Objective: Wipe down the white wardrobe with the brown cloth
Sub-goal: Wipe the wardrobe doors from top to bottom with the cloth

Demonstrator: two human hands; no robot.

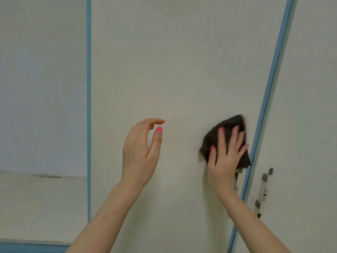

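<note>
Head view: right hand [226, 157], fingers spread flat, presses the soft, light brown cloth [228, 132] against the white wardrobe door [173, 70]; left hand [140, 152] hovers, fingers loosely curled, empty.

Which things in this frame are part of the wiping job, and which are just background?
Part of the job:
- brown cloth, pressed flat on the door
- right hand, spread over the cloth
- white wardrobe door, with blue edging

Not in use:
- left hand, raised, holding nothing
- door handles, untouched
- wall at the left
</note>
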